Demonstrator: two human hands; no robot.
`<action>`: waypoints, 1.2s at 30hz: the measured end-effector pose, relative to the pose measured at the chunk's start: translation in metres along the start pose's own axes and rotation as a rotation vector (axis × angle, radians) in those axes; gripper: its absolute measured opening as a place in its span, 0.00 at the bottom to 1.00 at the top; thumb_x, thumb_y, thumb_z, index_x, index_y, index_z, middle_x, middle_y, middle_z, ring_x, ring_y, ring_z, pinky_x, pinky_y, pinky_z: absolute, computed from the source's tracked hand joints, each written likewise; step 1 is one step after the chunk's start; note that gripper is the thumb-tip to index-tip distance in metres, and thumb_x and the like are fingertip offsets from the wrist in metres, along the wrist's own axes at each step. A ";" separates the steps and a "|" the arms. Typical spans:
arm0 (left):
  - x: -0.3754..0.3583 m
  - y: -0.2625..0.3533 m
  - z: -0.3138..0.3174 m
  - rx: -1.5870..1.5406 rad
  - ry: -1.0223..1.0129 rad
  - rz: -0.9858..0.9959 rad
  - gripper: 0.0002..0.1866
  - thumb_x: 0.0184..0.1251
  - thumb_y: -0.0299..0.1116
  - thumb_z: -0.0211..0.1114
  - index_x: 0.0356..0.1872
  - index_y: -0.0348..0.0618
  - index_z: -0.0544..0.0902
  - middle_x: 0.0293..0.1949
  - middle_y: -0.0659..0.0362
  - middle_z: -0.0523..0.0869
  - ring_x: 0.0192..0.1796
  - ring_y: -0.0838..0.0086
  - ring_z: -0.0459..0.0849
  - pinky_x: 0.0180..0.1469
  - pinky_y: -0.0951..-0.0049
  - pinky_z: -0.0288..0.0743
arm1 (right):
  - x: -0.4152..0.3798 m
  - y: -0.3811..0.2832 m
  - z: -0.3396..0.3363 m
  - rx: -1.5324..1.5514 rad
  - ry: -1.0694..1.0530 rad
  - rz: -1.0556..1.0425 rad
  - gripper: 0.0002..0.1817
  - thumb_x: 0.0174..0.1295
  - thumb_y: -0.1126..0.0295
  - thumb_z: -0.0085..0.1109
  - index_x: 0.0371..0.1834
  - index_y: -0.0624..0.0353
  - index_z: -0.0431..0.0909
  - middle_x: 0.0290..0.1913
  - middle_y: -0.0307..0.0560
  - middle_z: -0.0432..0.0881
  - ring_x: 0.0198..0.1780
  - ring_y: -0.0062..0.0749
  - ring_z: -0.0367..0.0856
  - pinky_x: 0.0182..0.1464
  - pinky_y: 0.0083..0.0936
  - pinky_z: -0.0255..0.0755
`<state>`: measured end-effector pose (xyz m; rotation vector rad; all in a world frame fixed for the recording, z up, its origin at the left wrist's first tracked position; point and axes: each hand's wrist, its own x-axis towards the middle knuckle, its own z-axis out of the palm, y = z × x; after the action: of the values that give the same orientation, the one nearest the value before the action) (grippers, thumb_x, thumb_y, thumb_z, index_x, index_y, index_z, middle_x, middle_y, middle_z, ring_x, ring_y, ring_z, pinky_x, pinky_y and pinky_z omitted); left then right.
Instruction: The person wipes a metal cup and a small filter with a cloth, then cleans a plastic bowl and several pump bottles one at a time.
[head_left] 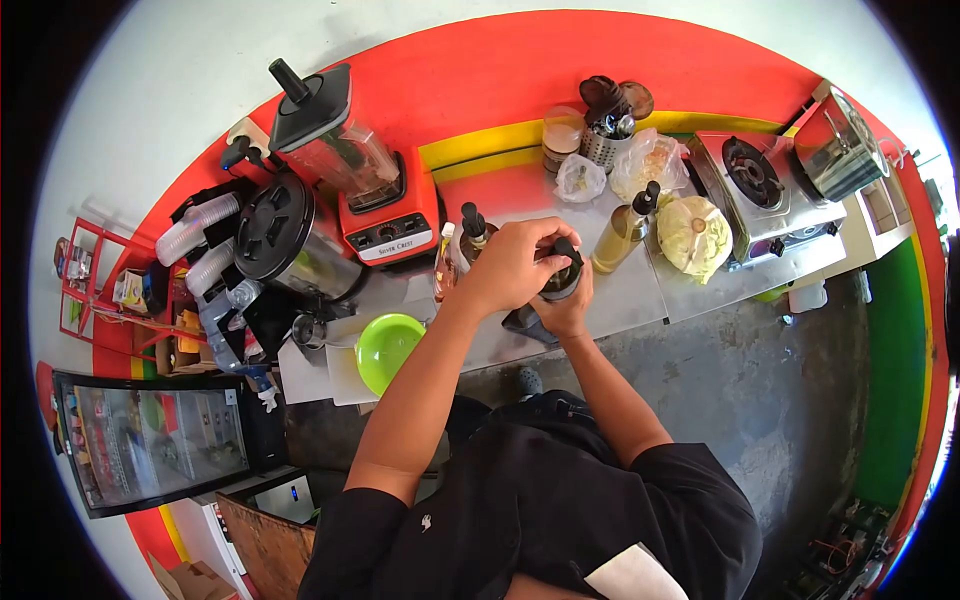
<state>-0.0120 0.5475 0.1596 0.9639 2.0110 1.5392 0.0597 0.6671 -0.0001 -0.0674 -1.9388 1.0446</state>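
My left hand pinches the black top of a glass bottle, seen from above in the head view. Around the same bottle's body my right hand is wrapped, lower down. Just left stands another bottle with a black top, partly hidden by my left hand. To the right a bottle of yellowish liquid is near a pale green cabbage. A dark cloth lies at the counter edge below my hands. My fingers hide much of the held bottle.
A bright green bowl sits at the counter's left front, below a red blender and a large steel container. A gas stove carries a steel pot on the right. Plastic bags and a utensil holder stand at the back.
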 end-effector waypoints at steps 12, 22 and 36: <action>0.012 0.010 0.009 0.208 0.168 0.038 0.13 0.68 0.20 0.72 0.52 0.36 0.85 0.43 0.48 0.92 0.49 0.60 0.93 0.57 0.62 0.86 | 0.008 0.066 -0.016 0.436 -0.639 0.622 0.47 0.38 0.78 0.81 0.70 0.64 0.73 0.56 0.47 0.88 0.57 0.30 0.85 0.62 0.33 0.78; 0.007 0.020 0.011 0.372 0.188 0.085 0.12 0.66 0.25 0.75 0.47 0.34 0.85 0.40 0.48 0.90 0.43 0.57 0.93 0.49 0.62 0.84 | 0.083 -0.028 -0.025 0.336 -0.506 0.269 0.18 0.53 0.78 0.67 0.50 0.64 0.87 0.45 0.55 0.92 0.48 0.46 0.92 0.53 0.36 0.81; 0.006 0.007 0.001 0.278 0.213 0.061 0.10 0.67 0.25 0.74 0.46 0.34 0.85 0.40 0.48 0.89 0.42 0.58 0.92 0.46 0.63 0.83 | 0.069 -0.030 0.004 0.157 -0.241 0.171 0.10 0.55 0.77 0.64 0.40 0.57 0.89 0.35 0.54 0.91 0.39 0.55 0.91 0.41 0.40 0.82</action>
<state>-0.0133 0.5530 0.1669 1.0078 2.4151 1.4729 0.0260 0.6750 0.0668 -0.0195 -2.0859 1.3684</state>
